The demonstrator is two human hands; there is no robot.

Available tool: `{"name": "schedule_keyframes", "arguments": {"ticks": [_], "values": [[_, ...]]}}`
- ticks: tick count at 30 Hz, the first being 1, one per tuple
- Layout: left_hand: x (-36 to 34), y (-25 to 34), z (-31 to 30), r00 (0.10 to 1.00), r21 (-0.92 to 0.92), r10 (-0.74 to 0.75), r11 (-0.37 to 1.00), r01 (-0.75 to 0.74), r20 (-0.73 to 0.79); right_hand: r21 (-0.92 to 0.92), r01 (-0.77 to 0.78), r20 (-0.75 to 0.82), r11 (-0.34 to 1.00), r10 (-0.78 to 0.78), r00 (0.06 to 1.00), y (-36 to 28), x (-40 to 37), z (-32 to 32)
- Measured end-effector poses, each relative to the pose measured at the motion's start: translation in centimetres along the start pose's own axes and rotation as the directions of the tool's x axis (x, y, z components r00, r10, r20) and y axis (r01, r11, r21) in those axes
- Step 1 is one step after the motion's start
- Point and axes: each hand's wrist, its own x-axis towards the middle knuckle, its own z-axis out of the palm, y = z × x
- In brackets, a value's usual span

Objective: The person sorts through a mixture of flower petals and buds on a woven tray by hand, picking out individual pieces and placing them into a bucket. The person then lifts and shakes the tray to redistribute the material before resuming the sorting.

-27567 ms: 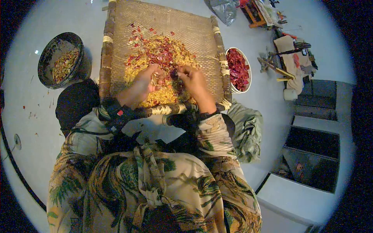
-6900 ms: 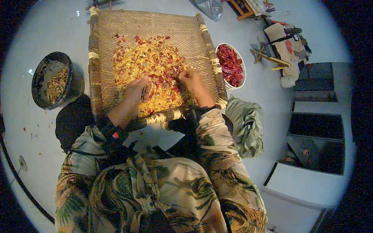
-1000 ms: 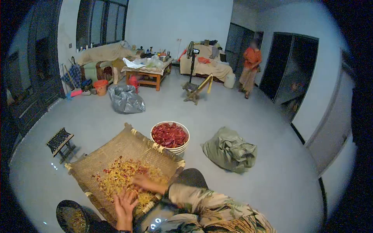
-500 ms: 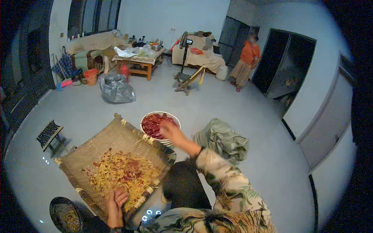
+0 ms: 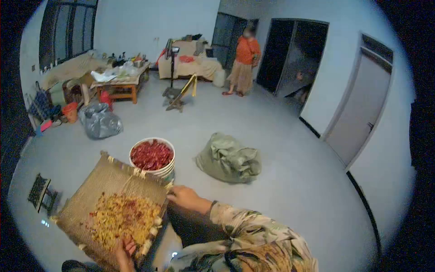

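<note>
A large woven winnowing tray slants across my lap, with yellow seeds and red chili bits spread over its near half. My right hand is closed on the tray's right corner. At the near side, my left hand lies over the seeds with its fingers curled in; what is in them, if anything, is hidden. Just beyond the tray stands a white bucket filled with dried red chilies.
A greenish woven sack slumps on the floor to the right. A low stool stands left. Further back are a grey plastic bag, a folding stand, a cluttered table and a standing person in orange.
My right hand has moved from above the chilies down to the tray's corner. The left hand stays at the tray's near side. The view has turned right.
</note>
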Motion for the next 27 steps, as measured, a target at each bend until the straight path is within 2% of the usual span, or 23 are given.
{"name": "schedule_keyframes", "arguments": {"ticks": [1, 2, 5, 6, 9, 12, 15, 18, 20, 23, 25, 27], "values": [[0.7, -1.5, -2.0, 0.999, -0.021, 0.021, 1.000, -0.020, 0.035, 0.024, -0.007, -0.014, 1.000, 0.008, 1.000, -0.2, -0.4, 0.4], [1.6, -2.5, -3.3, 0.941, -0.262, 0.083, 0.965, 0.006, 0.329, 0.039, -0.003, -0.033, 0.999, 0.005, 0.999, 0.0, -0.3, 0.1], [2.9, -4.0, -4.5, 0.985, -0.180, -0.016, 0.982, 0.047, 0.169, 0.030, -0.048, -0.055, 0.998, 0.049, 0.997, -0.2, -0.2, -0.6], [1.4, -3.3, -3.1, 0.999, -0.049, 0.043, 0.998, -0.041, 0.030, 0.036, -0.059, -0.056, 0.998, 0.061, 0.997, -0.3, -0.3, -0.9], [0.9, -3.1, -3.0, 0.984, -0.059, 0.041, 0.998, -0.031, 0.172, 0.009, -0.051, -0.067, 0.999, 0.051, 0.996, 0.4, -0.3, 0.3], [3.7, -4.9, -4.8, 0.945, -0.145, -0.044, 0.985, 0.096, 0.324, 0.032, -0.036, -0.066, 0.999, 0.038, 0.997, -0.2, -0.2, 0.0], [1.9, -4.7, -4.0, 0.973, 0.042, 0.071, 0.996, -0.081, 0.218, 0.028, -0.061, -0.050, 0.998, 0.062, 0.997, -0.8, -0.1, -0.4], [5.0, -6.7, -6.0, 0.958, 0.050, 0.016, 0.998, -0.031, 0.288, 0.014, -0.083, -0.059, 0.996, 0.083, 0.995, -0.5, -0.1, -0.2], [-0.2, -2.3, -1.5, 0.989, 0.177, 0.079, 0.979, -0.101, 0.129, 0.017, -0.085, -0.063, 0.996, 0.086, 0.994, -0.7, -0.1, -0.2], [3.4, -6.0, -4.6, 0.960, -0.055, 0.013, 0.998, 0.003, 0.279, 0.022, -0.089, -0.020, 0.996, 0.089, 0.996, -1.3, 0.2, -0.5], [3.5, -5.7, -4.2, 0.970, 0.071, 0.042, 0.996, -0.061, 0.240, 0.037, -0.134, 0.035, 0.990, 0.133, 0.990, -1.3, 0.6, -0.2], [4.4, -6.8, -4.3, 0.989, 0.117, 0.007, 0.993, -0.024, 0.145, -0.011, -0.024, 0.020, 1.000, 0.024, 1.000, 0.1, 1.1, 0.9]]}}
